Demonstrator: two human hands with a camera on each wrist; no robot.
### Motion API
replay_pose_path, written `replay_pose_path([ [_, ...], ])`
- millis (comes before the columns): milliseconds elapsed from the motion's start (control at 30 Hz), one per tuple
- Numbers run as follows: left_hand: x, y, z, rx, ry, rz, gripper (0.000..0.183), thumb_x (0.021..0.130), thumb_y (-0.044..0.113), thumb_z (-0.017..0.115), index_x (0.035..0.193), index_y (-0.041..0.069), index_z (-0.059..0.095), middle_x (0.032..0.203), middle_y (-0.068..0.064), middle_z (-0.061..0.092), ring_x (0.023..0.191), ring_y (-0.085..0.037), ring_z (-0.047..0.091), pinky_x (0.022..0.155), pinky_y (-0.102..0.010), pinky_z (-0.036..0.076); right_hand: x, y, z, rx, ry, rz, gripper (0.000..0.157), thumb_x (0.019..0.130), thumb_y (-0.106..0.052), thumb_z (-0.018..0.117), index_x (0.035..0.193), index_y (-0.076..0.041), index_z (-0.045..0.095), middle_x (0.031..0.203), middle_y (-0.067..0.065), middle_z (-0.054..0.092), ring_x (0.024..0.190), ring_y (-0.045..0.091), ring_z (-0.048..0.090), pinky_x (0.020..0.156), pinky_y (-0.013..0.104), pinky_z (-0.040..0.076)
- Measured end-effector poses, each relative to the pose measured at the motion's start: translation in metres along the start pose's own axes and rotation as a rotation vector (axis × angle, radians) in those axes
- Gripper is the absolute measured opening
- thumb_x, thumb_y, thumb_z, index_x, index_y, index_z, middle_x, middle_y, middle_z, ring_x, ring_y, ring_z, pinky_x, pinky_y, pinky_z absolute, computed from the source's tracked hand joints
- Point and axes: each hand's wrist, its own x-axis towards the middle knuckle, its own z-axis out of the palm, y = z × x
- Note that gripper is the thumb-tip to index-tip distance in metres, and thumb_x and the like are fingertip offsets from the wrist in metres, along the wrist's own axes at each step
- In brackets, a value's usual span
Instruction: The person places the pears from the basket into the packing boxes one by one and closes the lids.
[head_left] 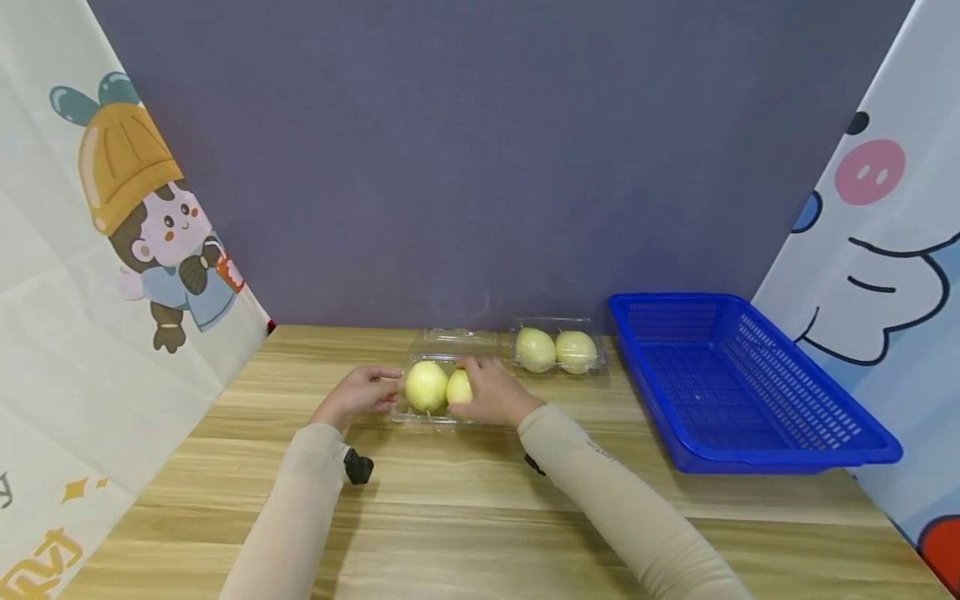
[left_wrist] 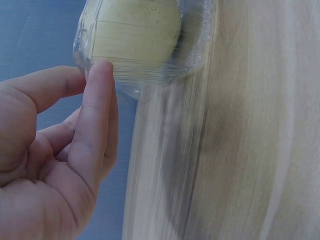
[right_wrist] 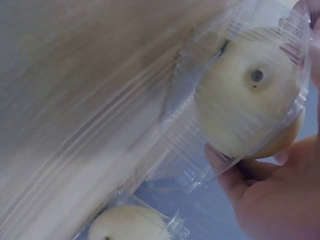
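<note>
A clear plastic fruit box [head_left: 438, 420] sits on the wooden table, its lid [head_left: 457, 340] raised behind it. Inside, a pale yellow pear [head_left: 425, 386] fills the left half. The right hand [head_left: 492, 393] grips a second pear [head_left: 458, 388] in the right half, fingers on its far side and thumb nearer. Through the box wall, the right wrist view shows this pear's dark blossom end [right_wrist: 257, 75]. At the box's left end, the left hand [head_left: 363, 393] pinches the rim between thumb and fingertips; in the left wrist view the fingertips [left_wrist: 102, 70] are right at that edge.
Behind and to the right is another clear box [head_left: 602, 360] with two pears [head_left: 536, 350]. A blue plastic basket [head_left: 675, 454] stands on the table's right side. A grey panel [head_left: 465, 167] rises along the back edge, with printed cloths on both sides.
</note>
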Motion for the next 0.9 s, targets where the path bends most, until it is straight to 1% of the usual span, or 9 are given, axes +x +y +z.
replay_pose_path([
  [167, -0.001, 0.001, 0.000, 0.002, 0.011, -0.008, 0.046, 0.101, 0.009, 0.060, 0.138, -0.015, 0.046, 0.107, -0.023, 0.063, 0.093, -0.025, 0.064, 0.081, -0.026, 0.059, 0.001, -0.002, -0.001, -0.032, -0.025, 0.010, 0.078, 0.086, -0.047, 0.073, 0.147, -0.008, 0.043, 0.142, 0.019, 0.050, 0.129, 0.037, 0.046, 0.098, 0.051, 0.049],
  [233, -0.001, 0.001, 0.000, 0.006, 0.010, -0.006, 0.046, 0.101, 0.009, 0.060, 0.137, -0.015, 0.046, 0.107, -0.023, 0.063, 0.094, -0.026, 0.064, 0.081, -0.027, 0.059, 0.001, -0.003, -0.002, -0.047, -0.038, 0.007, 0.078, 0.087, -0.047, 0.073, 0.146, -0.006, 0.043, 0.141, 0.020, 0.051, 0.130, 0.039, 0.046, 0.108, 0.053, 0.042],
  [333, 0.001, -0.001, 0.000, 0.007, 0.009, -0.006, 0.046, 0.100, 0.009, 0.061, 0.137, -0.015, 0.047, 0.107, -0.023, 0.063, 0.094, -0.026, 0.064, 0.081, -0.027, 0.059, 0.002, -0.003, -0.003, -0.070, -0.060, 0.006, 0.078, 0.088, -0.048, 0.072, 0.147, -0.005, 0.043, 0.141, 0.020, 0.052, 0.133, 0.040, 0.044, 0.119, 0.053, 0.025],
  [400, 0.002, -0.001, 0.000, 0.006, 0.007, -0.006, 0.046, 0.100, 0.009, 0.061, 0.137, -0.015, 0.047, 0.107, -0.023, 0.063, 0.094, -0.025, 0.064, 0.081, -0.027, 0.059, 0.002, -0.004, -0.004, -0.075, -0.078, 0.008, 0.079, 0.089, -0.048, 0.071, 0.147, -0.003, 0.043, 0.143, 0.021, 0.051, 0.135, 0.040, 0.042, 0.122, 0.052, 0.015],
  [467, 0.002, -0.002, -0.001, 0.001, 0.007, -0.007, 0.046, 0.100, 0.008, 0.061, 0.137, -0.015, 0.047, 0.108, -0.023, 0.063, 0.093, -0.025, 0.064, 0.081, -0.027, 0.059, 0.002, -0.005, -0.005, -0.080, -0.094, 0.016, 0.080, 0.090, -0.049, 0.070, 0.149, -0.003, 0.042, 0.147, 0.021, 0.048, 0.138, 0.041, 0.039, 0.122, 0.052, 0.012],
  [600, 0.002, -0.001, -0.001, 0.003, 0.005, -0.006, 0.046, 0.101, 0.010, 0.060, 0.138, -0.015, 0.046, 0.109, -0.024, 0.062, 0.094, -0.025, 0.064, 0.082, -0.027, 0.059, 0.000, -0.006, -0.006, -0.086, -0.108, 0.030, 0.081, 0.092, -0.051, 0.068, 0.151, -0.005, 0.039, 0.151, 0.020, 0.043, 0.142, 0.040, 0.032, 0.121, 0.054, 0.014],
  [633, 0.002, 0.000, -0.001, 0.006, 0.005, -0.006, 0.047, 0.101, 0.010, 0.061, 0.138, -0.014, 0.047, 0.109, -0.024, 0.062, 0.094, -0.026, 0.064, 0.082, -0.028, 0.059, 0.000, -0.005, -0.006, -0.083, -0.106, 0.028, 0.081, 0.092, -0.051, 0.068, 0.152, -0.005, 0.040, 0.150, 0.020, 0.043, 0.142, 0.040, 0.032, 0.120, 0.055, 0.018],
  [800, 0.000, 0.001, 0.000, 0.017, -0.001, -0.012, 0.049, 0.101, 0.013, 0.062, 0.139, -0.014, 0.046, 0.111, -0.026, 0.061, 0.095, -0.026, 0.063, 0.083, -0.029, 0.059, 0.001, 0.001, -0.004, -0.020, -0.047, -0.029, 0.070, 0.096, -0.048, 0.065, 0.146, -0.002, 0.047, 0.144, 0.019, 0.049, 0.136, 0.040, 0.041, 0.114, 0.055, 0.034],
  [900, 0.000, 0.001, 0.000, 0.016, 0.000, -0.012, 0.049, 0.101, 0.013, 0.062, 0.139, -0.014, 0.046, 0.111, -0.025, 0.062, 0.094, -0.025, 0.063, 0.082, -0.028, 0.059, 0.000, 0.006, -0.003, 0.055, -0.012, -0.055, 0.060, 0.099, -0.042, 0.062, 0.143, -0.002, 0.051, 0.142, 0.017, 0.052, 0.133, 0.037, 0.045, 0.112, 0.053, 0.037],
])
